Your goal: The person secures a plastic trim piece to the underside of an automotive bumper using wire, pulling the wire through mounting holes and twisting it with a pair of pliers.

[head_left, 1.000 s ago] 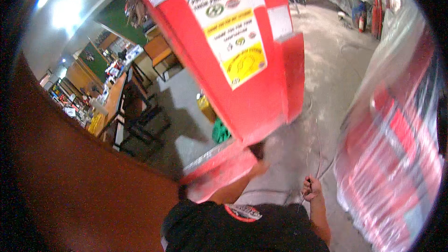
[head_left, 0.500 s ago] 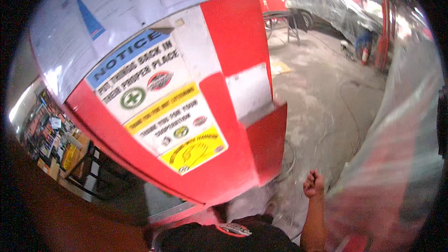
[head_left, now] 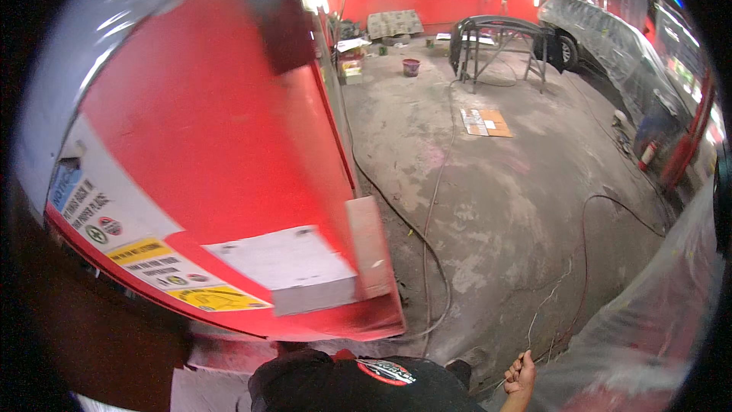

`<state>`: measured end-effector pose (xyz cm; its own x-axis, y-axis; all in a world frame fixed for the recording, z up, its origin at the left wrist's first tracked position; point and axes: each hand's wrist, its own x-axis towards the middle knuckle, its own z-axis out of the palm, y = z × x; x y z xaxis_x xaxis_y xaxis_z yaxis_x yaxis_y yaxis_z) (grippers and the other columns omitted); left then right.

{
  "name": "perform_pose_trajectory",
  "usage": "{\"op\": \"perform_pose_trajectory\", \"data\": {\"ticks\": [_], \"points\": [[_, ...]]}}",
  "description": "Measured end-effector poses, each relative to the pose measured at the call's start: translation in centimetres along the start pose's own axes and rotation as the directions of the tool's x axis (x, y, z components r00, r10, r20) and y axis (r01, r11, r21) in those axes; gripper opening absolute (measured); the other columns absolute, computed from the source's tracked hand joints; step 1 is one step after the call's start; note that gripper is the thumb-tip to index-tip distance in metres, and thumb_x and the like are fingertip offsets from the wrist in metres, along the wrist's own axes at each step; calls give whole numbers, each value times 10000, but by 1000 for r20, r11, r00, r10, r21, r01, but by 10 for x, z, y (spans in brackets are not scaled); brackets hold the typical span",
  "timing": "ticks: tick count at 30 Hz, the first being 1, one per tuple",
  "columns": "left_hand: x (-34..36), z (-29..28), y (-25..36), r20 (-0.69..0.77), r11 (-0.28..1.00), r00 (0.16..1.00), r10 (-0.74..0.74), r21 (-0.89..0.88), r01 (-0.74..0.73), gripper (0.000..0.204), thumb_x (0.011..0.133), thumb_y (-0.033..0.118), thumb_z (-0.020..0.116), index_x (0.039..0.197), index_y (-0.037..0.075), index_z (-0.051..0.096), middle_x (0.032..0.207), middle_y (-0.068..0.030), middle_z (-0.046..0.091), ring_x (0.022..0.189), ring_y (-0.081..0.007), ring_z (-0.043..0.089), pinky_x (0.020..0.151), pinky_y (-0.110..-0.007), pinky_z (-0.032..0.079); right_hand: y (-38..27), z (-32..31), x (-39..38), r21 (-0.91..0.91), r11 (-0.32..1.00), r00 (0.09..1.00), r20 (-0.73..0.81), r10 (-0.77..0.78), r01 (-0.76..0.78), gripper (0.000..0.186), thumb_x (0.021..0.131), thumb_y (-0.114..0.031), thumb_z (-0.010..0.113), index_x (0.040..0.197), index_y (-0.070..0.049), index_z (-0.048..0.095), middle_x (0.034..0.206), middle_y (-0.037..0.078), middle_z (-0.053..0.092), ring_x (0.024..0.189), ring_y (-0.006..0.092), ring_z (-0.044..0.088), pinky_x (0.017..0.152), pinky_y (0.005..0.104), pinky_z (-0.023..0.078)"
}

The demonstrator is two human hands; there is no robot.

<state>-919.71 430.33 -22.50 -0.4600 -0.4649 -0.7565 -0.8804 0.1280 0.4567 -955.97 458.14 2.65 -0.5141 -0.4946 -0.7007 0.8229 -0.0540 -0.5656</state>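
My right hand [head_left: 520, 374] is at the lower right, fingers curled around a thin white cord [head_left: 540, 314] that trails over the concrete floor. Plastic sheeting [head_left: 640, 336] hangs just to its right. My left hand is not in view. Left of me stands a red panel [head_left: 191, 137] with notice signs and a pale sheet [head_left: 278, 255] on it; my dark shirt [head_left: 328, 385] fills the lower middle below it.
Hoses [head_left: 427, 252] cross the concrete floor [head_left: 503, 244]. Ahead are a cardboard piece [head_left: 496, 123], a small bucket [head_left: 411, 67] and a metal stand [head_left: 476, 61] holding a dark bumper. At right are a plastic-covered car [head_left: 610, 42], a red extinguisher [head_left: 648, 154] and red posts [head_left: 686, 145].
My view has swung to the right, away from the workbench area, opening onto the workshop floor and back red wall. My right hand sits lower in the picture, and my left forearm has left view.
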Motion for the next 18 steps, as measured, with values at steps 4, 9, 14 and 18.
{"op": "perform_pose_trajectory", "data": {"ticks": [4, 9, 14, 18], "points": [[55, 2, 66, -28, 992, 994, -105, -70, 102, 401, 860, 391, 434, 957, 45, 610, 896, -192, 614, 843, -340, 584, 749, -443, 440, -103, 43, 101, -251, 968, 997, 78, 15, 5, 258, 927, -324, 463, 763, -125, 463, 511, -45, 361, 350, 59, 251, 315, 225, 229], [96, -13, 180, -14, 978, 987, -157, -144, 154, 398, 850, 391, 440, 967, 53, 616, 906, -197, 616, 848, -350, 584, 749, -450, 439, -260, 130, 200, -320, 944, 964, 264, 6, 82, 257, 938, -304, 438, 768, -112, 457, 510, -36, 398, 349, 47, 295, 304, 208, 261], [173, -48, 245, 6, 976, 983, -184, -119, 184, 397, 841, 392, 446, 976, 62, 622, 916, -202, 617, 854, -359, 585, 749, -457, 438, -368, 216, 282, -444, 856, 914, 399, -75, 264, 262, 937, -307, 449, 766, -109, 461, 511, -25, 411, 343, 49, 290, 301, 203, 252], [276, -95, 286, -13, 997, 999, -37, 63, 38, 397, 833, 393, 451, 983, 69, 626, 924, -206, 619, 859, -367, 585, 749, -463, 437, -417, 233, 358, -584, 693, 891, 408, -200, 423, 254, 923, -243, 460, 724, -85, 472, 525, -29, 397, 402, 59, 328, 345, 223, 256]]}}
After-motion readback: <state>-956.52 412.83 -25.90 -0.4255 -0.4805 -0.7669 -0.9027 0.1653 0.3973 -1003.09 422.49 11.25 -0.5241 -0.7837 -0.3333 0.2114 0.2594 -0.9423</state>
